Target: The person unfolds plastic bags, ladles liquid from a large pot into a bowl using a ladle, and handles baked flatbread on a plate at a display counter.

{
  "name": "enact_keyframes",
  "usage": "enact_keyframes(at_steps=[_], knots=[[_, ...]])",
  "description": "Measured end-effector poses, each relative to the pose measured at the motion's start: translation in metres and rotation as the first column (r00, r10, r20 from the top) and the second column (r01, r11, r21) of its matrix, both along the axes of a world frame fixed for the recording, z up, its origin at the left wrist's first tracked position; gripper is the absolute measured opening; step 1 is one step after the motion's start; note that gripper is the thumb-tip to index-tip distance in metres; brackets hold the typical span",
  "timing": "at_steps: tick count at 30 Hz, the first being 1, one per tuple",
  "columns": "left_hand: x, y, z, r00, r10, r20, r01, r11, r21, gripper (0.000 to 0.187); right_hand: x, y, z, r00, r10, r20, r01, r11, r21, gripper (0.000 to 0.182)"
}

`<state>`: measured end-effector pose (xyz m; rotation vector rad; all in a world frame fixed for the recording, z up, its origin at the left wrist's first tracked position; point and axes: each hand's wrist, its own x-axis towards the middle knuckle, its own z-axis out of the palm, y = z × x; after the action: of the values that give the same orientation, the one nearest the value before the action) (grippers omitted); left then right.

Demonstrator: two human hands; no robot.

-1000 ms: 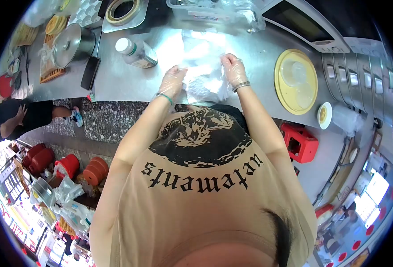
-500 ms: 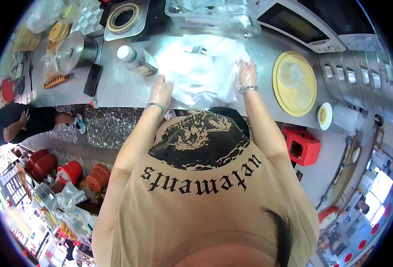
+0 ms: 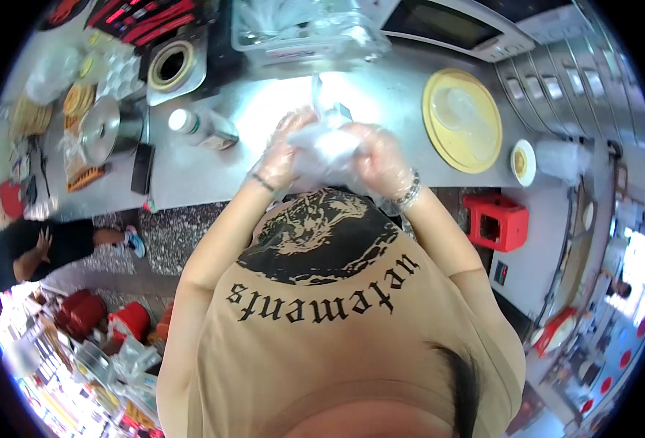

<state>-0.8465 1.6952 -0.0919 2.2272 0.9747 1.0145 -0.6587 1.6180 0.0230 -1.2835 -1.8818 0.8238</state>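
A bunched white plastic bag [image 3: 330, 146] is held up over the near part of the steel counter, bright with glare. On its left side, my left hand [image 3: 284, 150] in a clear plastic glove has its fingers closed on it. My right hand [image 3: 379, 157], gloved the same way and with a beaded bracelet at the wrist, grips the other side. A small grey piece pokes up behind the bag; I cannot make out what it is. To the left of my left hand lies a white-capped bottle [image 3: 204, 130], tilted in view.
Right of my hands is a yellow round board [image 3: 439, 139] with clear lids on it, and a small bowl [image 3: 523, 162] stands by the edge. A clear tub [image 3: 300, 51] and a microwave [image 3: 443, 25] are behind. A pot [image 3: 103, 131] stands left; a person [image 3: 37, 252] is beyond.
Both hands have come together from the sides of the spread white plastic, which is now bunched between them and lifted. The camera view has shifted slightly.
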Motion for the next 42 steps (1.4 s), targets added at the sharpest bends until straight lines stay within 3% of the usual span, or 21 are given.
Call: enact_keyframes(at_steps=[2, 4, 6, 8, 11, 15, 16, 19, 21, 22, 24, 25, 27, 30, 31, 32, 35, 37, 38, 40, 42], knots=[[-0.006, -0.019, 0.069, 0.915, -0.251, -0.315, 0.229, 0.968, -0.105, 0.022, 0.013, -0.009, 0.007, 0.897, -0.388, -0.211, 0.357, 0.919, -0.169, 0.037], [-0.009, -0.026, 0.086, 0.906, -0.287, -0.31, 0.249, 0.956, -0.157, 0.014, 0.023, -0.009, 0.003, 0.883, -0.386, -0.268, 0.383, 0.921, -0.065, 0.032], [-0.01, -0.028, 0.102, 0.899, -0.315, -0.305, 0.26, 0.943, -0.209, 0.01, 0.028, -0.014, 0.013, 0.898, -0.309, -0.314, 0.213, 0.929, -0.303, 0.025], [-0.013, -0.029, 0.12, 0.853, -0.281, -0.439, 0.236, 0.959, -0.155, 0.011, 0.024, -0.02, 0.03, 0.956, -0.253, -0.148, 0.208, 0.941, -0.265, 0.027], [-0.018, -0.04, 0.137, 0.76, -0.297, -0.578, 0.304, 0.949, -0.088, 0.012, 0.018, -0.032, 0.036, 0.853, 0.295, 0.43, -0.118, 0.912, -0.392, 0.028], [-0.034, -0.069, 0.16, 0.666, -0.443, -0.6, 0.438, 0.884, -0.165, 0.012, 0.034, -0.049, 0.05, 0.895, 0.445, -0.038, -0.415, 0.798, -0.437, 0.017], [-0.04, -0.071, 0.163, 0.665, -0.49, -0.563, 0.471, 0.861, -0.192, 0.012, 0.038, -0.053, 0.054, 0.843, 0.521, 0.13, -0.405, 0.776, -0.483, 0.02], [-0.092, -0.061, 0.134, 0.706, -0.332, -0.625, 0.155, 0.934, -0.321, 0.01, 0.083, -0.085, 0.024, 0.876, 0.482, 0.009, -0.402, 0.741, -0.538, 0.024], [-0.099, -0.058, 0.131, 0.785, -0.268, -0.558, 0.054, 0.927, -0.37, 0.015, 0.106, -0.097, 0.009, 0.992, 0.125, 0.03, -0.094, 0.863, -0.496, 0.03], [-0.1, -0.059, 0.133, 0.85, -0.197, -0.489, -0.037, 0.902, -0.43, 0.021, 0.1, -0.092, 0.03, 0.985, -0.169, 0.026, 0.142, 0.724, -0.675, 0.032], [-0.09, -0.042, 0.132, 0.949, -0.058, -0.31, -0.05, 0.943, -0.329, 0.021, 0.111, -0.091, 0.004, 0.873, -0.406, -0.27, 0.202, 0.806, -0.556, 0.03], [-0.086, -0.032, 0.131, 0.978, 0.011, -0.21, -0.073, 0.954, -0.291, 0.021, 0.108, -0.087, 0.002, 0.88, -0.39, -0.273, 0.186, 0.81, -0.556, 0.03], [-0.069, -0.003, 0.13, 0.974, 0.219, -0.058, -0.226, 0.93, -0.29, 0.023, 0.098, -0.081, 0.001, 0.631, -0.549, -0.548, 0.32, 0.827, -0.462, 0.028], [-0.059, 0.044, 0.089, 0.91, 0.291, -0.295, -0.356, 0.914, -0.196, 0.022, 0.076, -0.064, 0.007, 0.554, -0.635, -0.539, 0.438, 0.773, -0.46, 0.027], [-0.057, 0.051, 0.064, 0.914, 0.3, -0.275, -0.356, 0.916, -0.187, 0.026, 0.073, -0.058, 0.001, 0.553, -0.647, -0.526, 0.472, 0.763, -0.443, 0.026], [-0.056, 0.053, 0.028, 0.871, 0.401, -0.284, -0.402, 0.914, 0.057, 0.043, 0.07, -0.052, -0.003, 0.567, -0.638, -0.521, 0.454, 0.77, -0.448, 0.026], [-0.054, 0.025, 0.005, 0.741, 0.364, -0.564, -0.325, 0.93, 0.173, 0.063, 0.069, -0.028, -0.008, 0.842, -0.505, -0.19, 0.477, 0.861, -0.176, 0.026], [-0.052, -0.007, 0.008, 0.801, 0.055, -0.596, -0.233, 0.946, -0.226, 0.068, 0.059, -0.004, -0.01, 0.905, -0.411, -0.114, 0.403, 0.911, -0.081, 0.025], [-0.052, -0.018, 0.003, 0.8, 0.061, -0.597, -0.242, 0.943, -0.228, 0.068, 0.05, 0.008, -0.013, 0.943, -0.331, -0.032, 0.331, 0.943, 0.009, 0.026], [-0.05, -0.034, -0.007, 0.998, 0.024, -0.058, -0.059, 0.682, -0.729, 0.076, 0.023, 0.037, -0.032, 0.952, -0.302, -0.057, 0.295, 0.95, -0.101, 0.03], [-0.042, -0.035, 0.009, 0.977, 0.121, 0.174, 0.087, 0.519, -0.85, 0.08, -0.014, 0.057, -0.044, 0.985, -0.115, 0.127, 0.134, 0.98, -0.149, 0.031]])
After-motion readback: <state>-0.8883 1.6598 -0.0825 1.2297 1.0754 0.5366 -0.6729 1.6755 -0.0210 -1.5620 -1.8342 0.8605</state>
